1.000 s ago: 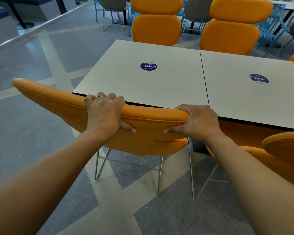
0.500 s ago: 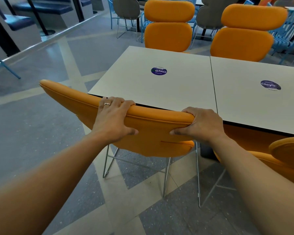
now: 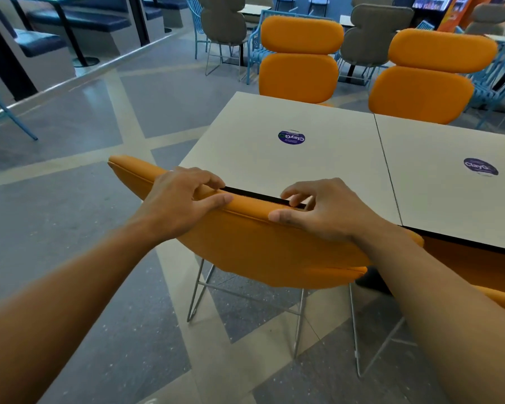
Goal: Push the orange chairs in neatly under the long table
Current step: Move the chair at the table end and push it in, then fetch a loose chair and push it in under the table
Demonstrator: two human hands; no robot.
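Partly unclenched, left hand (image 3: 184, 199) and right hand (image 3: 327, 211) rest atop the orange chair (image 3: 263, 252), seat hidden.

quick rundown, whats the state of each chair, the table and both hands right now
near orange chair: backrest top against the table edge, seat under, upright
left hand: resting on the backrest top, fingers loose
right hand: on the backrest top, fingers lifting, open
two far orange chairs: upright, close to the far side of the table
long table: bare but for two round stickers
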